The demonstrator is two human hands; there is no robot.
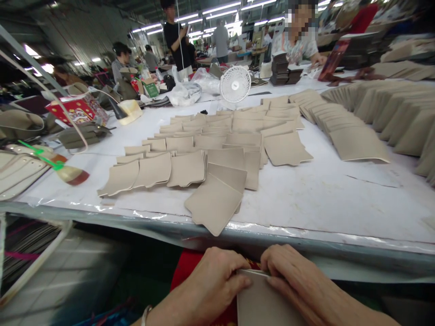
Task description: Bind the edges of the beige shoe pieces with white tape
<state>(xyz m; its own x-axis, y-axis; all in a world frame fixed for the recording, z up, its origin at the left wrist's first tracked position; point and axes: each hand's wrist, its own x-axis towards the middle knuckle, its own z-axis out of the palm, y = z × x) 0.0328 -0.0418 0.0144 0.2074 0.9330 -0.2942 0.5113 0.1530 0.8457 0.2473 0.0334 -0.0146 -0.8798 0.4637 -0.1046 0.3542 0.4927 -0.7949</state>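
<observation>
Below the table's front edge, a beige leather-like panel (pixel 263 301) is pinched at its top edge by both hands. My left hand (pixel 217 280) grips its upper left corner between thumb and fingers. Close beside it, my right hand (pixel 292 276) is closed on the same edge a little further right. The lower part of the panel runs out of the picture. Red cloth (pixel 186 267) shows beneath the hands. On the table just ahead, a similar beige panel (pixel 217 199) lies on others, its corner near the table edge.
Rows of overlapping beige panels (pixel 186 167) cover the middle of the white table (pixel 306 199). More panels (pixel 356 136) stand fanned out at the right. A white fan (pixel 235 84), plastic bags and glue bottles (pixel 71 174) are further off. A person (pixel 299 40) works across the table.
</observation>
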